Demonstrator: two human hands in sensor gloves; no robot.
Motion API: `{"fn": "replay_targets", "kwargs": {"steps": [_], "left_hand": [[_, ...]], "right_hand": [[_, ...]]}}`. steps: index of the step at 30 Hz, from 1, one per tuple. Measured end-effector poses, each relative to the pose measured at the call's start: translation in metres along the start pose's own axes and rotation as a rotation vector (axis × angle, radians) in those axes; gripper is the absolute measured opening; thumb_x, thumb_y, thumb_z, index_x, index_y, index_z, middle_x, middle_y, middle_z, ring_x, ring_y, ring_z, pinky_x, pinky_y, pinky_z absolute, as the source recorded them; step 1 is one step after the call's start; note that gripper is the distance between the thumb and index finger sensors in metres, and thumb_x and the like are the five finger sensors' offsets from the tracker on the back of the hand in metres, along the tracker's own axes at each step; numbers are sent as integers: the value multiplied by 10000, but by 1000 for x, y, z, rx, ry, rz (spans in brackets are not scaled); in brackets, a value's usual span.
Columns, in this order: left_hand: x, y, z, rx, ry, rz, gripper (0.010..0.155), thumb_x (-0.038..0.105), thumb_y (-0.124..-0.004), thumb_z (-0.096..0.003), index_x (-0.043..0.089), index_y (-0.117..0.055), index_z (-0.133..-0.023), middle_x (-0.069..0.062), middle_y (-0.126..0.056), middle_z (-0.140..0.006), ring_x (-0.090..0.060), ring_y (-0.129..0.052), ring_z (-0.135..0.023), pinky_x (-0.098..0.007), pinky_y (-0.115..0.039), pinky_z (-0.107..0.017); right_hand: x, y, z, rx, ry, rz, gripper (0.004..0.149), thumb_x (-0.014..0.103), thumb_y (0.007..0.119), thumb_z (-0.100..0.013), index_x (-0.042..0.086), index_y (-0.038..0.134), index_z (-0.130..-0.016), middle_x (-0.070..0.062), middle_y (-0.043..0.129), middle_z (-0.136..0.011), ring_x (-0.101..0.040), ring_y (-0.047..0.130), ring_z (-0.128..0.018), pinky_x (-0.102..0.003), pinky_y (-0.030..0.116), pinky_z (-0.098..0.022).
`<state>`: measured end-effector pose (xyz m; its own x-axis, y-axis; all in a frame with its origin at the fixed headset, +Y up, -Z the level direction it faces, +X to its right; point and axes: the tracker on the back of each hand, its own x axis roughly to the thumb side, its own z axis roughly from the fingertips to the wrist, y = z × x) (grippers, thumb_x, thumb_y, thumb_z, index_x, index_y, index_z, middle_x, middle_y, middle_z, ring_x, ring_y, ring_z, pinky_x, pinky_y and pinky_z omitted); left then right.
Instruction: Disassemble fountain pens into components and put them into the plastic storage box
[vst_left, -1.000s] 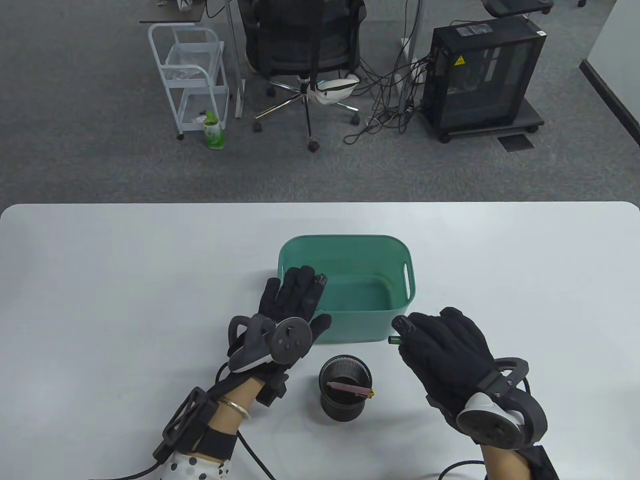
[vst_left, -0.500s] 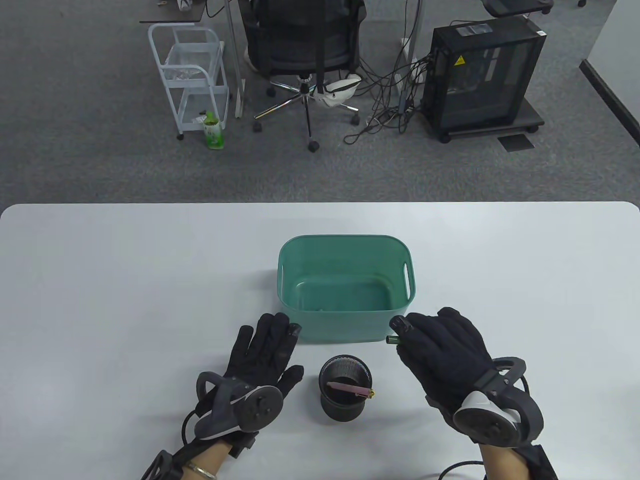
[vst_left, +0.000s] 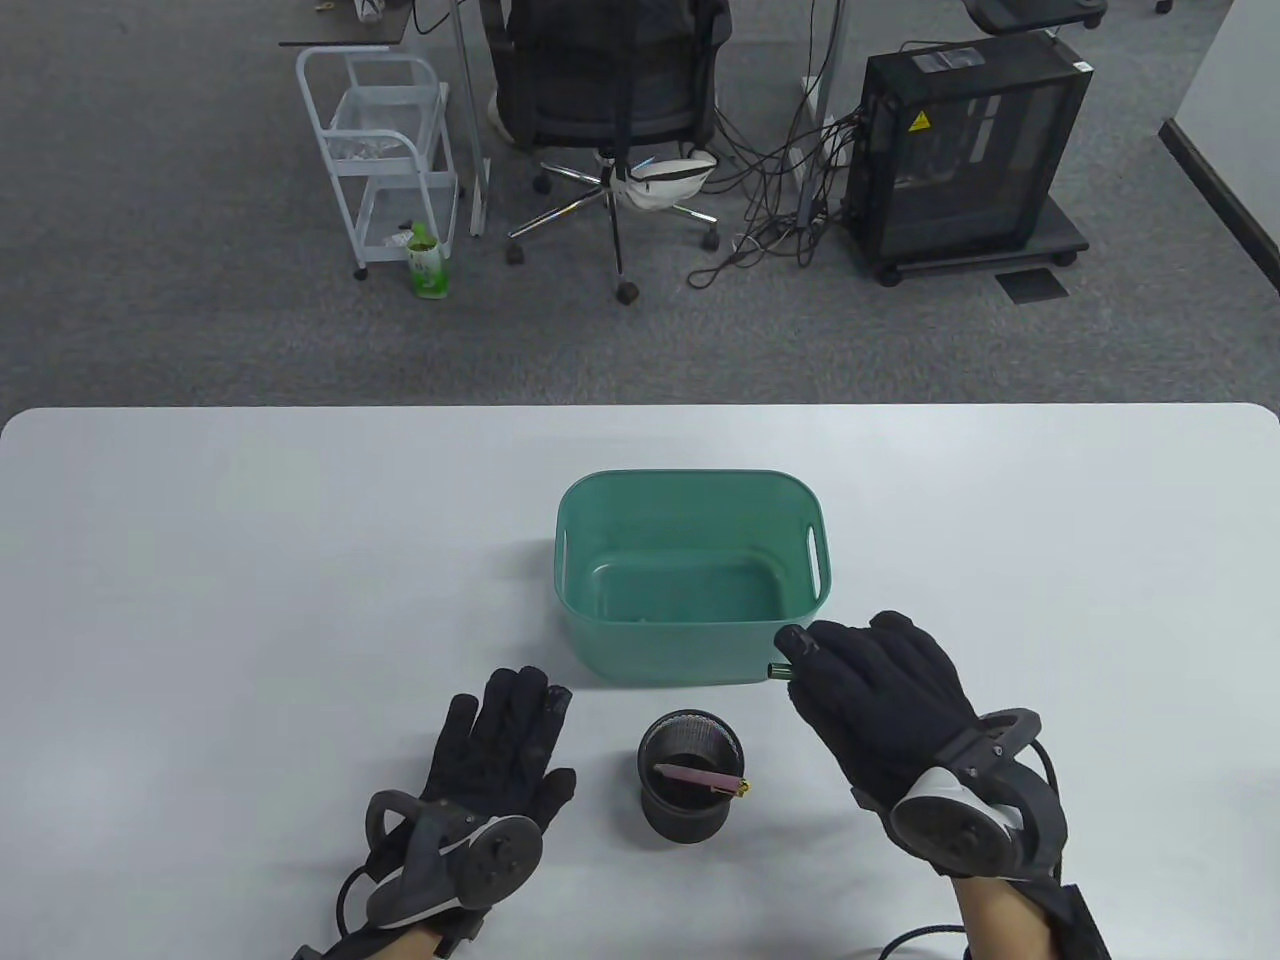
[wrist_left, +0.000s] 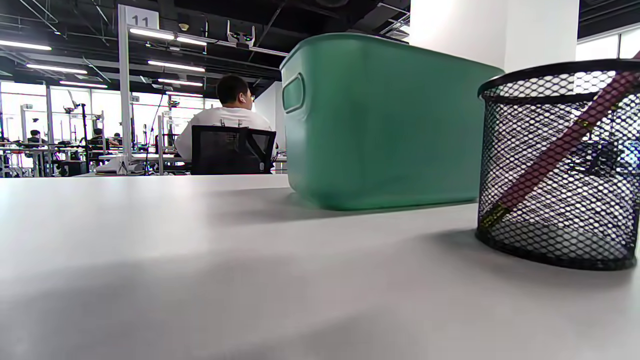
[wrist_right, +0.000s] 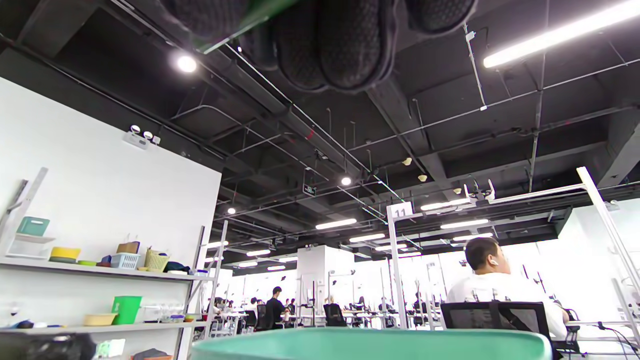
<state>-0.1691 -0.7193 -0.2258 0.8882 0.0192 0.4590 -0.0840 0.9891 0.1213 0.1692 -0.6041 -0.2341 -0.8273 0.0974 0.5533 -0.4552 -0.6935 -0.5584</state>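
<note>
A green plastic storage box (vst_left: 690, 485) stands mid-table; its wall fills the left wrist view (wrist_left: 380, 125) and its rim shows low in the right wrist view (wrist_right: 370, 342). In front of it a black mesh pen cup (vst_left: 691, 775) holds a pink fountain pen (vst_left: 700, 777), also seen through the mesh (wrist_left: 560, 145). My right hand (vst_left: 870, 690) is curled round a green pen part (vst_left: 777, 671), whose tip pokes out beside the box's near right corner. My left hand (vst_left: 500, 740) lies flat on the table left of the cup, fingers straight, holding nothing.
The white table (vst_left: 250, 560) stretches wide on both sides. Beyond its far edge are an office chair (vst_left: 610, 90), a white cart (vst_left: 385, 150) and a black computer case (vst_left: 965, 150) on the carpet.
My left hand has drawn back from over the box's near left rim to rest flat on the table beside the cup. My right hand has shifted slightly toward the box with the green part.
</note>
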Motion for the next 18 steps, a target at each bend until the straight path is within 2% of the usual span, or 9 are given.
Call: {"fn": "replay_targets", "kwargs": {"steps": [8,11,18], "left_hand": [[3,-1,0,-5,-28,-1,719,494,-426,-684,127,-271,-1283,-152,-280,-1353,-399,-258,-1237,-559,-179,-888],[4,-1,0,-7,-40,-6,718,495,-428,-684,128,-274,-1282,-155,-281,-1353,-397,-262,-1236,-558,-181,-888],[3,-2,0,-5,-40,2,709,486,-429,-687,130,-279,-1281,-152,-281,-1353,-394,-260,-1237,-556,-181,-889]], "right_hand": [[-8,14,-6,39,38,49,425,467,730,-552,343,804,-952,97,843,-923,-122,852,-802,-464,603,-773],[-16,28,-19,102,59,10,427,468,723,-555,342,802,-956,92,839,-928,-127,845,-810,-465,594,-777],[-28,68,-56,267,94,50,430,473,716,-553,348,802,-955,94,836,-934,-134,833,-829,-471,556,-800]]}}
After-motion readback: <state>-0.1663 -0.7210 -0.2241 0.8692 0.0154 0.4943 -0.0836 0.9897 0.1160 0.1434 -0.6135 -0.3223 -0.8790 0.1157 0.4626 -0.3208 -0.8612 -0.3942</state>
